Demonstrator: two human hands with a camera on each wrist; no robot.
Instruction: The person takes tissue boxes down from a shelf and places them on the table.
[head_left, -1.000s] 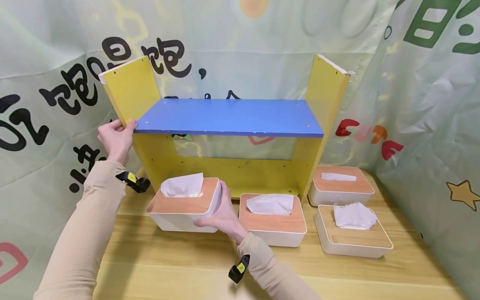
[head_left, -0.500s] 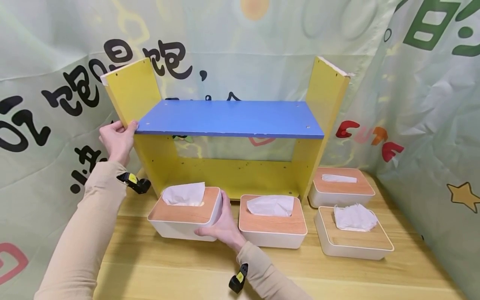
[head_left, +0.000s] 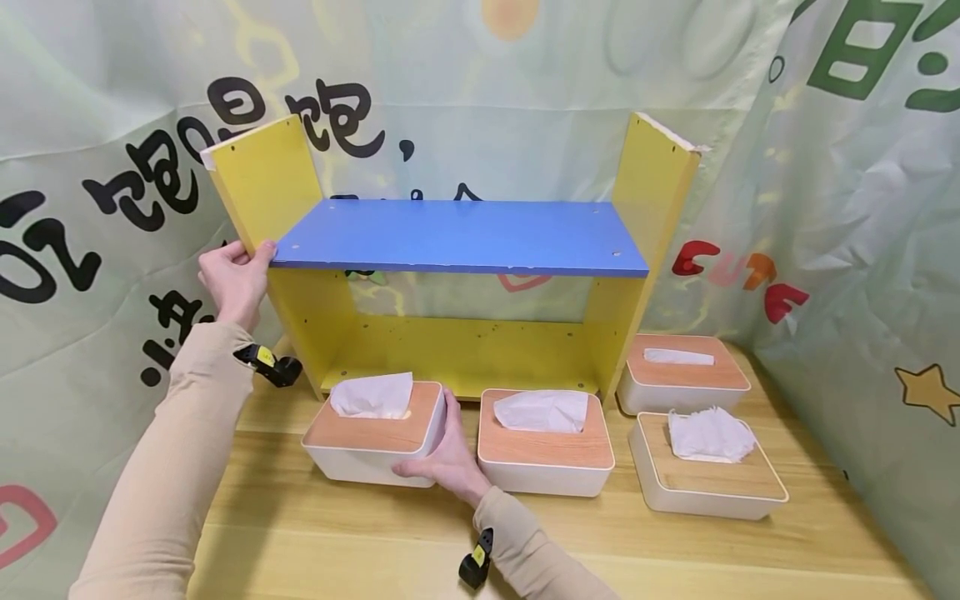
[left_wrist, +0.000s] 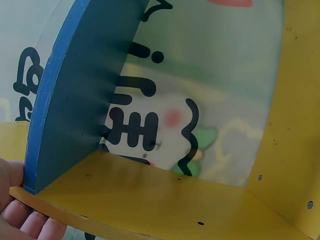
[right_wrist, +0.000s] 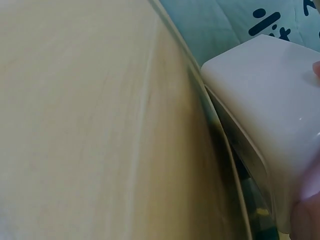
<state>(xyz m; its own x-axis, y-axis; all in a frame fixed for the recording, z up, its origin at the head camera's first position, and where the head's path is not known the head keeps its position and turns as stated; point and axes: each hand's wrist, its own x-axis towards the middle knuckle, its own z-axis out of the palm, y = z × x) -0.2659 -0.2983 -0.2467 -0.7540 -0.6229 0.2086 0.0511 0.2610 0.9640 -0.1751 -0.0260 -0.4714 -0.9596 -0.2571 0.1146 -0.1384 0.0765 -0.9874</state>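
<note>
My left hand (head_left: 236,279) grips the left side panel of a yellow shelf unit (head_left: 296,179) with a blue board (head_left: 465,237). In the left wrist view, the thumb lies by the blue board's end and the fingers (left_wrist: 32,222) curl round the yellow panel's edge. With my right hand (head_left: 447,458) I hold a white tissue box (head_left: 352,462) by its right end. Its wood-look lid has a tissue poking out, and it sits low in front of the unit's left part. The right wrist view catches the box's white wall (right_wrist: 255,80) and part of a finger.
A second tissue box (head_left: 551,450) stands just right of my right hand. Two more, a rear box (head_left: 686,396) and a front box (head_left: 712,500), are at the unit's right. Everything stands on a wooden table (head_left: 337,550), with a printed cloth (head_left: 480,150) behind.
The held tissue box has come down, closer to the tabletop and slightly nearer me, levelling out with a small shift right. My left hand keeps its place on the shelf unit.
</note>
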